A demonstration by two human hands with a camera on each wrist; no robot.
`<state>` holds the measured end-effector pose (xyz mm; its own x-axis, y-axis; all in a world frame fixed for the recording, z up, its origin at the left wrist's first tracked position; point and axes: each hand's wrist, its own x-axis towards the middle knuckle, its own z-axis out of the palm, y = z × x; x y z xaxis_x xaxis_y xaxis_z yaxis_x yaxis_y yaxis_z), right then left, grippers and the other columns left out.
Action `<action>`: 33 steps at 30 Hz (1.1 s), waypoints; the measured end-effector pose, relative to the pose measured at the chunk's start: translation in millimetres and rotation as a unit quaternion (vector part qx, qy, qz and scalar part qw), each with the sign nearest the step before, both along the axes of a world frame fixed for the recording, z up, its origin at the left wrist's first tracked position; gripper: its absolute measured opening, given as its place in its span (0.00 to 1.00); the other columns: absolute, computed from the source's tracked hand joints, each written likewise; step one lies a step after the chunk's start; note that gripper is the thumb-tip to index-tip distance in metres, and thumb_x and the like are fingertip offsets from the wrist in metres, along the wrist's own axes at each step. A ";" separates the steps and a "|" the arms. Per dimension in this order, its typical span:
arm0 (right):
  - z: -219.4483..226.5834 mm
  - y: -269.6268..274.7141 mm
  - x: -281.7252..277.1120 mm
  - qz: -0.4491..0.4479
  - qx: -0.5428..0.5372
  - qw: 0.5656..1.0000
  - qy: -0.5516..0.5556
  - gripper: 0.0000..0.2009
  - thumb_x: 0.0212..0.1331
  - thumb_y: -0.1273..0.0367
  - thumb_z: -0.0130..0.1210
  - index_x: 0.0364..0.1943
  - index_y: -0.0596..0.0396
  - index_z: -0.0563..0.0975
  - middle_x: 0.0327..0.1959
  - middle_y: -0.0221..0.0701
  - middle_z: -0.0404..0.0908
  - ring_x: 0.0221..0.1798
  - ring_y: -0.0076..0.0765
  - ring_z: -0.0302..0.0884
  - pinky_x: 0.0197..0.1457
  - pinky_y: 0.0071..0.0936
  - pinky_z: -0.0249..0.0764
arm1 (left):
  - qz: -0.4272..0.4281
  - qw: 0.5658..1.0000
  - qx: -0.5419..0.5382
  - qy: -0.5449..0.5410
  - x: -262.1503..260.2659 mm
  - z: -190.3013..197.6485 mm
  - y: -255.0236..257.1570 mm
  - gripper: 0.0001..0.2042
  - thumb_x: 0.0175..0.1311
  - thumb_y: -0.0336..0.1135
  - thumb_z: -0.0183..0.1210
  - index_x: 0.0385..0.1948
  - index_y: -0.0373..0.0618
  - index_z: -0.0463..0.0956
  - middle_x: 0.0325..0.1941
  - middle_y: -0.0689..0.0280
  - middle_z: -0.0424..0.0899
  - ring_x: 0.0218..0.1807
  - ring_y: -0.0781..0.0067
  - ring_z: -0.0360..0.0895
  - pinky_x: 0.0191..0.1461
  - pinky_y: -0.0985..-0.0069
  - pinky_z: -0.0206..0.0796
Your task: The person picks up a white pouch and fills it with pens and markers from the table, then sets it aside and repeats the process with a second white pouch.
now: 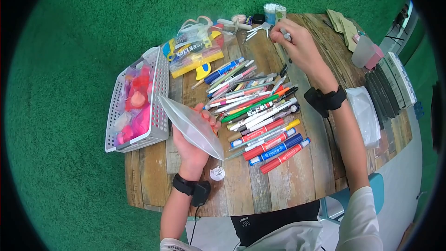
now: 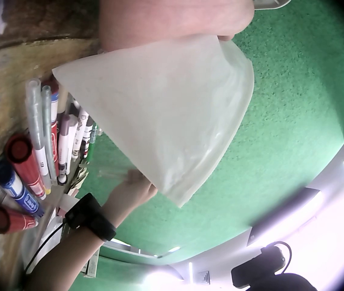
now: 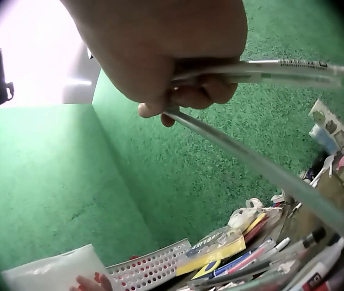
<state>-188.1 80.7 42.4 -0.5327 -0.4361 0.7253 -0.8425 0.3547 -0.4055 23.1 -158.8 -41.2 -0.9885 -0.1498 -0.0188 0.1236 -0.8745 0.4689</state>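
A frosted translucent pouch (image 1: 191, 128) is held upright on its edge by the left hand (image 1: 189, 151), whose fingers show curled at its far side. In the left wrist view the pouch (image 2: 166, 109) hangs below the palm; whether anything is inside, I cannot tell. Raised over the table's far right part, the right hand (image 1: 302, 49) grips a few slim pens. The right wrist view shows two light pens (image 3: 293, 68) out one side of that fist (image 3: 184, 48) and a long clear one (image 3: 251, 157) slanting down. Between the hands lies a pile of pens and markers (image 1: 260, 107).
A white perforated basket (image 1: 161, 93) with pink and red items stands at the left. Behind the pile lie a yellow-edged plastic packet (image 1: 197, 62) and cotton swabs in a tub (image 1: 270, 14). Right side: white plastic bags (image 1: 364, 116), dark folders (image 1: 383, 88) and a pink container (image 1: 374, 58).
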 end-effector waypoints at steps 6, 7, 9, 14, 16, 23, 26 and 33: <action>1.2 1.3 8.7 -0.072 0.069 0.995 0.020 0.09 0.60 0.68 0.55 0.34 0.62 0.75 0.32 0.43 0.75 0.38 0.56 0.74 0.40 0.45 0.67 | 0.012 1.000 0.004 -0.015 -0.1 -0.4 -0.6 0.31 0.68 0.61 0.41 0.55 0.38 0.68 0.37 0.61 0.70 0.38 0.65 0.65 0.46 0.66 0.57; 1.1 1.1 8.7 -0.071 0.070 0.995 0.020 0.09 0.60 0.68 0.55 0.34 0.62 0.75 0.32 0.43 0.75 0.38 0.56 0.74 0.40 0.45 0.67 | 0.012 1.000 0.003 -0.013 -0.4 -0.6 -0.5 0.32 0.68 0.61 0.41 0.55 0.38 0.68 0.37 0.61 0.70 0.38 0.65 0.65 0.46 0.66 0.57; 1.3 1.2 9.3 -0.085 0.091 0.992 0.031 0.08 0.60 0.69 0.55 0.35 0.62 0.75 0.33 0.45 0.77 0.40 0.57 0.74 0.41 0.47 0.68 | 0.013 1.000 0.005 -0.014 -0.5 -0.1 0.2 0.32 0.68 0.62 0.41 0.55 0.38 0.68 0.36 0.61 0.70 0.38 0.65 0.65 0.46 0.66 0.57; -3.5 0.8 7.0 -0.084 0.098 0.992 0.017 0.07 0.60 0.70 0.55 0.35 0.61 0.74 0.31 0.47 0.78 0.38 0.58 0.76 0.40 0.47 0.69 | 0.013 1.000 0.005 -0.012 -0.2 -0.3 0.3 0.32 0.68 0.62 0.41 0.55 0.38 0.68 0.37 0.61 0.70 0.38 0.65 0.65 0.45 0.66 0.58; -0.1 0.3 10.2 -0.081 0.105 0.991 0.017 0.07 0.60 0.70 0.55 0.35 0.61 0.74 0.30 0.48 0.78 0.38 0.58 0.76 0.39 0.47 0.69 | 0.013 1.000 0.008 -0.012 -0.4 -0.4 -0.4 0.32 0.68 0.62 0.41 0.55 0.38 0.68 0.37 0.61 0.70 0.38 0.65 0.65 0.45 0.66 0.58; -8.6 -9.0 19.2 0.037 0.184 0.976 -0.107 0.09 0.59 0.66 0.56 0.33 0.59 0.77 0.26 0.45 0.80 0.34 0.54 0.79 0.39 0.44 0.72 | 0.010 1.000 0.010 -0.010 -0.5 0.1 0.2 0.32 0.68 0.62 0.41 0.55 0.38 0.68 0.36 0.61 0.71 0.38 0.65 0.66 0.45 0.66 0.58; -18.0 -11.9 19.9 0.082 0.226 0.963 -0.121 0.09 0.55 0.66 0.59 0.32 0.59 0.79 0.26 0.45 0.81 0.34 0.53 0.79 0.40 0.44 0.72 | 0.013 1.000 0.009 -0.012 -1.0 -0.5 0.0 0.32 0.68 0.61 0.41 0.55 0.38 0.69 0.36 0.61 0.71 0.38 0.65 0.66 0.45 0.66 0.58; -43.9 -19.1 20.8 0.077 0.301 0.944 -0.111 0.10 0.49 0.67 0.65 0.30 0.58 0.80 0.27 0.43 0.81 0.35 0.51 0.79 0.41 0.44 0.71 | 0.005 1.000 0.018 -0.010 -0.1 0.8 -0.7 0.31 0.68 0.61 0.41 0.55 0.38 0.68 0.37 0.61 0.71 0.38 0.65 0.66 0.46 0.66 0.58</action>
